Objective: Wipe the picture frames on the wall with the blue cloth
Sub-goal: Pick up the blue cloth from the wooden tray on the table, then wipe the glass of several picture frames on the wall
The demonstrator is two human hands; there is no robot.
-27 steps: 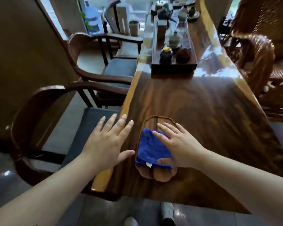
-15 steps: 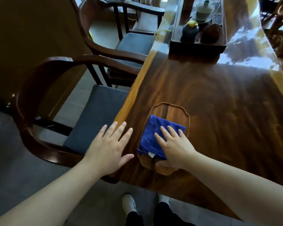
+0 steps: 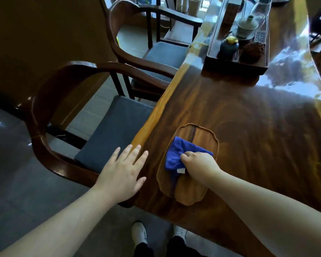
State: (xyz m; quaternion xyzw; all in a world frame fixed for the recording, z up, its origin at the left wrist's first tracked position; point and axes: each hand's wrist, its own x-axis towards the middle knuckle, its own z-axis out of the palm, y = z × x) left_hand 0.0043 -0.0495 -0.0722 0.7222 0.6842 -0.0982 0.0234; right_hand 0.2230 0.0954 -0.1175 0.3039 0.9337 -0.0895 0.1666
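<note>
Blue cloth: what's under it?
The blue cloth lies on a small wooden tray on the table. The right hand grips it; the tray surface beneath is hidden.

Around the small scalloped wooden tray [image 3: 196, 191], the glossy dark wood table [image 3: 248, 127] lies bare to its right and far side. Left of it, a curved-arm wooden chair [image 3: 44, 112] crowds the table edge. Beyond, a long dark tea tray [image 3: 235, 65], seemingly packed with teaware, blocks passage.
</note>
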